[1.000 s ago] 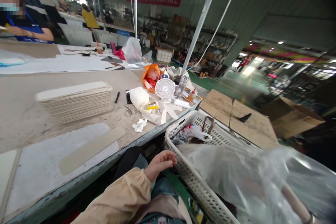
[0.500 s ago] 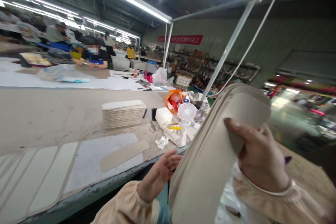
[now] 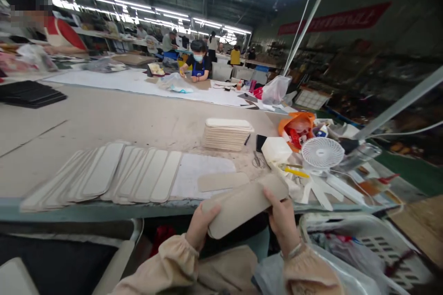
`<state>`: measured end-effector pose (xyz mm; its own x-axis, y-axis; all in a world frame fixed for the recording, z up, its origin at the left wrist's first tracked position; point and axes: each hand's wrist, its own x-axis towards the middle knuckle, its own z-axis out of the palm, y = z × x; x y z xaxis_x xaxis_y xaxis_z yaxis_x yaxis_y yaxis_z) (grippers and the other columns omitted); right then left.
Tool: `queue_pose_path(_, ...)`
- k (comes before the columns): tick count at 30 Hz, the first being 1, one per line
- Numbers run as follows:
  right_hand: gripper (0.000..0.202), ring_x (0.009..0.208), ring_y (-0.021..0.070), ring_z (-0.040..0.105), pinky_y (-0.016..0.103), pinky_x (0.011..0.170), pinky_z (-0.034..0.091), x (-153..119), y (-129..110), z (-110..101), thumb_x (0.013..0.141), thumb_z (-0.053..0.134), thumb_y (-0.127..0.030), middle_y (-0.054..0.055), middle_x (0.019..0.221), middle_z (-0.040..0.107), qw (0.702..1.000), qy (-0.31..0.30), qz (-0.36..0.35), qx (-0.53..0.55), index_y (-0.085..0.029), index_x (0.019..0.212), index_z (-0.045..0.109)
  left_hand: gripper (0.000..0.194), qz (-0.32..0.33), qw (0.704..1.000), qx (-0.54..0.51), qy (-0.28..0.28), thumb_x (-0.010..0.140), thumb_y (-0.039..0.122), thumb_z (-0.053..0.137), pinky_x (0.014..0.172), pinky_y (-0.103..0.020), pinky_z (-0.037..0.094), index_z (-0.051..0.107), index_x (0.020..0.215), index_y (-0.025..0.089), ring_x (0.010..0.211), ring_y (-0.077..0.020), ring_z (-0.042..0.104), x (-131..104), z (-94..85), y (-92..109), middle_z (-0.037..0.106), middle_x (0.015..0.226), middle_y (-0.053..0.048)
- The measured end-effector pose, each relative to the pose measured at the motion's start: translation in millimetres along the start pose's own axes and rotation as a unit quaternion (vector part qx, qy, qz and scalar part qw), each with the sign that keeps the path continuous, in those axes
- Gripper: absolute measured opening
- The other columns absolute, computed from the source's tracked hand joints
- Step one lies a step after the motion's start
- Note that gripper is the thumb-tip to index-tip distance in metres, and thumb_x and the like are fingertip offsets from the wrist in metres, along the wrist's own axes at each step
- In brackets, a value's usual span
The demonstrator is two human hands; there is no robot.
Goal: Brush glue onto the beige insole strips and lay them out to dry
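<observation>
Both hands hold a sheaf of beige panels with rounded ends (image 3: pixel 242 205), tilted at the table's front edge. My left hand (image 3: pixel 201 226) is closed on its left end, thumb on top. At the right end, my right hand (image 3: pixel 282 219) grips it with the thumb over the upper face and fingers underneath. Just behind lies a single beige panel (image 3: pixel 221 181) on a white sheet (image 3: pixel 204 163). To the left, overlapping cream panels (image 3: pixel 166 175) fan out along the edge. A neat stack of similar panels (image 3: pixel 226 136) stands farther back.
Right of the stack are scissors (image 3: pixel 258 160), a white fan (image 3: pixel 322 153), a yellow-handled tool (image 3: pixel 296 172) and an orange bag (image 3: pixel 294 124). A white basket (image 3: pixel 387 239) stands below at right. Black sheets (image 3: pixel 29 93) lie far left. A co-worker (image 3: pixel 199 64) sits across the table.
The sheaf has come from the right side to the front of the table and lies flatter. My left hand, open beside it before, now grips it. The view has swung left.
</observation>
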<state>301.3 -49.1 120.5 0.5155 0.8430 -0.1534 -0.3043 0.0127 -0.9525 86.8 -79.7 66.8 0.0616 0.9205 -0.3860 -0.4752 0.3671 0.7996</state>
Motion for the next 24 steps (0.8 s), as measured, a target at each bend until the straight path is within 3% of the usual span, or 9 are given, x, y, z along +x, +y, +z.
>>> queue_pose_path(5, 0.066, 0.089, 0.0203, 0.065, 0.031, 0.07, 0.057, 32.9, 21.6, 22.1, 0.055, 0.085, -0.039, 0.004, 0.102, 0.068, 0.999, -0.027, 0.028, -0.032, -0.02, 0.112, 0.058, 0.062, 0.057, 0.978, 0.201, -0.004, 0.065, 0.055, 0.076, 0.07, -0.03, 0.054, 0.064, 0.106, 0.011, 0.085, -0.0231, 0.068, 52.6, -19.1, 62.5, 0.073, 0.097, -0.011)
queue_pose_path(9, 0.05, 0.094, 0.0237, 0.064, 0.038, 0.076, 0.056, 65.5, 42.3, 32.2, 0.071, 0.069, -0.05, 0.008, 0.101, 0.067, 0.965, -0.048, -0.024, -0.258, -0.019, 0.108, 0.057, 0.053, 0.04, 0.872, 0.485, 0.047, 0.08, 0.061, 0.054, 0.062, -0.03, 0.052, 0.065, 0.104, 0.014, 0.079, -0.0239, 0.068, 102.3, -23.1, 90.8, 0.072, 0.088, -0.009)
queue_pose_path(13, 0.028, 0.103, 0.0323, 0.061, 0.046, 0.094, 0.046, 84.2, 54.8, 23.1, 0.065, 0.071, -0.039, 0.011, 0.083, 0.066, 0.922, -0.051, -0.032, -0.382, -0.018, 0.08, 0.061, 0.05, 0.046, 0.794, 0.599, 0.091, 0.08, 0.059, 0.053, 0.083, -0.044, 0.049, 0.065, 0.092, 0.012, 0.097, -0.0363, 0.065, 127.2, -29.4, 87.1, 0.069, 0.088, -0.018)
queue_pose_path(16, 0.031, 0.101, 0.0302, 0.061, 0.046, 0.099, 0.041, 84.0, 49.2, 4.0, 0.063, 0.071, -0.034, 0.011, 0.093, 0.066, 0.91, -0.061, -0.036, -0.408, -0.017, 0.088, 0.064, 0.054, 0.054, 0.76, 0.642, 0.091, 0.086, 0.059, 0.04, 0.093, -0.049, 0.044, 0.064, 0.097, 0.012, 0.105, -0.0373, 0.062, 126.0, -37.0, 75.3, 0.067, 0.097, -0.021)
queue_pose_path(20, 0.052, 0.079, 0.0193, 0.064, 0.039, 0.084, 0.05, 60.3, 17.7, -26.9, 0.071, 0.067, -0.041, 0.009, 0.107, 0.065, 0.916, -0.147, -0.035, -0.371, -0.015, 0.116, 0.059, 0.061, 0.084, 0.735, 0.663, 0.112, 0.089, 0.055, 0.033, 0.099, -0.047, 0.042, 0.057, 0.121, 0.008, 0.114, -0.0338, 0.058, 119.5, -49.2, 61.9, 0.06, 0.116, -0.023)
queue_pose_path(24, 0.047, 0.09, 0.0173, 0.064, 0.032, 0.081, 0.052, 11.2, -32.1, -61.4, 0.077, 0.068, -0.043, 0.007, 0.103, 0.066, 0.944, -0.232, -0.001, -0.234, -0.017, 0.115, 0.058, 0.067, 0.245, 0.713, 0.639, 0.153, 0.083, 0.056, 0.044, 0.101, -0.047, 0.043, 0.053, 0.126, 0.006, 0.108, -0.0313, 0.059, 115.8, -48.7, 55.2, 0.053, 0.124, -0.023)
